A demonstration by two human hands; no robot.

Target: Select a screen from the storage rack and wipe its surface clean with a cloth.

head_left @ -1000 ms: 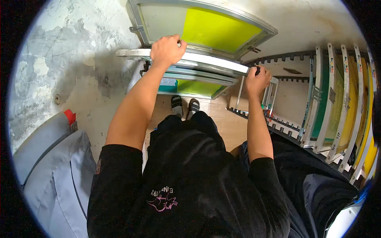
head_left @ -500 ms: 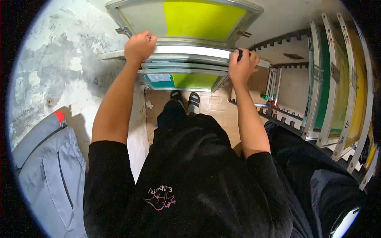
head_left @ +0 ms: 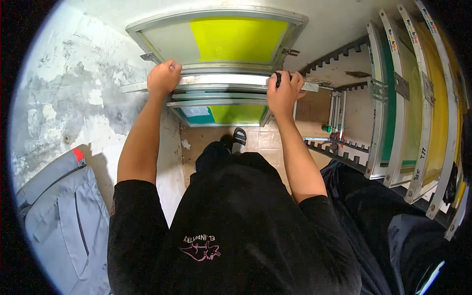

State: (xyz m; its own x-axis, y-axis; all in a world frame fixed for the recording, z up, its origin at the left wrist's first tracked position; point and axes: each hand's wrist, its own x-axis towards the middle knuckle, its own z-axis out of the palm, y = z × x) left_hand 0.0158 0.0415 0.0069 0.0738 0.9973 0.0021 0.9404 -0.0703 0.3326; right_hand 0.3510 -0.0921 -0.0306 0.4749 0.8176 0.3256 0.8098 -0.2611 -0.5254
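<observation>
Both hands are at a long, pale metal screen frame (head_left: pixel 223 79) seen edge-on, which lies crosswise ahead of me. My left hand (head_left: pixel 164 77) is closed over its left part, knuckles up. My right hand (head_left: pixel 285 94) grips the right part, and a small black thing (head_left: pixel 279 79) that I cannot make out shows at its fingers. Behind the bar leans a large metal-framed screen (head_left: pixel 238 39) with a bright yellow-green panel. Nearer to me, other frames stand close together, the front one a screen (head_left: pixel 236 114) with teal and yellow-green areas.
A black notched rack (head_left: pixel 344 157) on the right holds several upright framed screens (head_left: pixel 408 103) in green and yellow. At the left, a grey garment (head_left: pixel 64 216) hangs by a peeling wall (head_left: pixel 73 88). Dark cloth (head_left: pixel 373 211) lies at lower right, above tiled floor (head_left: pixel 258 137).
The whole view has shifted, so the frames appear lower and slightly left. Both hands keep their hold on the pale frame. One of my feet is now mostly hidden.
</observation>
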